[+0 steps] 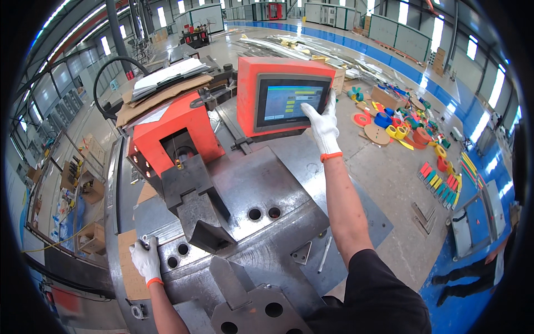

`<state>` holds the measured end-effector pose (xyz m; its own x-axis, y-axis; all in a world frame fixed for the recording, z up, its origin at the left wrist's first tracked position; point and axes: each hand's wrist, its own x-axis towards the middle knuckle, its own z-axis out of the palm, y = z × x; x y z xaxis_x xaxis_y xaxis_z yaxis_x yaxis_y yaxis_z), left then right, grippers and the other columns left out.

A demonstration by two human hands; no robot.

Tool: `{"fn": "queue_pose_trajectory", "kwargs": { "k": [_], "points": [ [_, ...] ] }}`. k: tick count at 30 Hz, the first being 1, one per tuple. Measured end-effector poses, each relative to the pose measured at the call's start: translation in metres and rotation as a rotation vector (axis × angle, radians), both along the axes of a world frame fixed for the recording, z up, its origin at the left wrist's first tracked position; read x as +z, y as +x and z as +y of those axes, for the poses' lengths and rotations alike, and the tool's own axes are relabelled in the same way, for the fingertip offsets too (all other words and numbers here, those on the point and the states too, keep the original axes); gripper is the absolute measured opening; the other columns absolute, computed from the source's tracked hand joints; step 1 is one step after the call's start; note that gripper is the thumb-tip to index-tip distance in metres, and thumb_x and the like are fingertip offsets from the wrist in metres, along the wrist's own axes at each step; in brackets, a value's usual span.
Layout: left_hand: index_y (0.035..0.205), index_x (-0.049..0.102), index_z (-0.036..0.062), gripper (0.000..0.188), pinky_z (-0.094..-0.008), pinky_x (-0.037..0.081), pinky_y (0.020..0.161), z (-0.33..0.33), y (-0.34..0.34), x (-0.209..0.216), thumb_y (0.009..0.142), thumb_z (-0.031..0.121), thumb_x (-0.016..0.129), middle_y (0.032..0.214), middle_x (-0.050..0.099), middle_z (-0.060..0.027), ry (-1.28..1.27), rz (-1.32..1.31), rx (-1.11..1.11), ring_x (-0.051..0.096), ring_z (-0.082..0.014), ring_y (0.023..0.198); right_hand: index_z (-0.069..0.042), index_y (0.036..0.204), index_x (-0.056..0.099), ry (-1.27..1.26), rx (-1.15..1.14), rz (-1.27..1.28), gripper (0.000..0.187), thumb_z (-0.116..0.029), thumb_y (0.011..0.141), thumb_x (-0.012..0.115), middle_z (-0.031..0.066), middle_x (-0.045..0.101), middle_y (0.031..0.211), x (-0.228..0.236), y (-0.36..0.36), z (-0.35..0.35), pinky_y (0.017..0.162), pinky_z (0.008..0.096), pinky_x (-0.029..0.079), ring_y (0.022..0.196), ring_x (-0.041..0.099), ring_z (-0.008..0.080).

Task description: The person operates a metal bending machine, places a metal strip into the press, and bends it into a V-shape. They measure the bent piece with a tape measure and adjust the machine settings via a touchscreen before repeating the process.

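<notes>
My right hand [324, 129], in a white glove with an orange cuff, is at the right edge of a red-cased touch-screen panel [289, 100]. Its thumb lies over the lit screen, and its fingers stretch up along the case's side. Low on the left, my left hand [147, 261], gloved alike, rests with curled fingers at the machine bed's edge, above a sheet of cardboard [129, 273]. Something small and grey shows at its fingertips; I cannot make out what. Between the hands stand a dark steel block [200, 206] and a red machine housing [172, 133] with a square opening.
A pointed steel die [233, 284] stands nearest me. On the bed lie a triangular metal plate [301, 253] and a white marker-like stick [325, 255]. Papers [167, 78] top the housing. Coloured tape rolls [389, 122] cover the floor at right; a person [495, 261] is at far right.
</notes>
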<state>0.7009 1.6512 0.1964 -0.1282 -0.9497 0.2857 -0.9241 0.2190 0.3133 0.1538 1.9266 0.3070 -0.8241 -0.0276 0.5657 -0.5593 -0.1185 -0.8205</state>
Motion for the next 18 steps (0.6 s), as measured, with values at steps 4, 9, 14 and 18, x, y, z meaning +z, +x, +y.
{"fn": "queue_pose_trajectory", "kwargs": {
  "k": [4, 9, 14, 18],
  "points": [
    [0.105, 0.069, -0.0037, 0.056, -0.0540, 0.053, 0.089, 0.003, 0.011, 0.007, 0.088, 0.049, 0.076, 0.112, 0.063, -0.0260, 0.012, -0.010, 0.014, 0.068, -0.0445, 0.101, -0.004, 0.167, 0.017, 0.188, -0.148, -0.107, 0.120, -0.029, 0.076, 0.091, 0.0264, 0.037, 0.160, 0.020, 0.040, -0.011, 0.116, 0.0393, 0.044, 0.140, 0.050, 0.0345],
    [0.102, 0.068, -0.0029, 0.054, -0.0541, 0.053, 0.088, 0.006, -0.005, 0.005, 0.087, 0.049, 0.077, 0.110, 0.063, -0.0251, 0.020, 0.023, -0.009, 0.068, -0.0445, 0.099, -0.007, 0.168, 0.014, -0.001, 0.035, 0.035, 0.126, -0.029, 0.073, 0.092, 0.0279, 0.037, 0.158, -0.011, -0.008, 0.004, 0.116, 0.0404, 0.044, 0.140, 0.050, 0.0376],
    [0.101, 0.068, -0.0028, 0.053, -0.0541, 0.053, 0.088, 0.004, 0.004, 0.004, 0.088, 0.048, 0.077, 0.110, 0.063, -0.0244, 0.000, 0.014, 0.004, 0.067, -0.0442, 0.099, -0.008, 0.169, 0.011, 0.185, -0.140, 0.023, 0.132, -0.027, 0.067, 0.094, 0.0277, 0.037, 0.157, -0.002, 0.018, -0.004, 0.116, 0.0407, 0.045, 0.139, 0.050, 0.0379],
    [0.102, 0.067, -0.0032, 0.054, -0.0540, 0.053, 0.088, 0.003, 0.004, 0.004, 0.088, 0.048, 0.077, 0.110, 0.063, -0.0246, 0.007, 0.020, 0.001, 0.067, -0.0439, 0.100, -0.008, 0.168, 0.016, 0.090, -0.066, 0.029, 0.126, -0.027, 0.070, 0.093, 0.0261, 0.041, 0.155, -0.004, 0.016, -0.002, 0.116, 0.0398, 0.044, 0.139, 0.051, 0.0362]
  ]
}}
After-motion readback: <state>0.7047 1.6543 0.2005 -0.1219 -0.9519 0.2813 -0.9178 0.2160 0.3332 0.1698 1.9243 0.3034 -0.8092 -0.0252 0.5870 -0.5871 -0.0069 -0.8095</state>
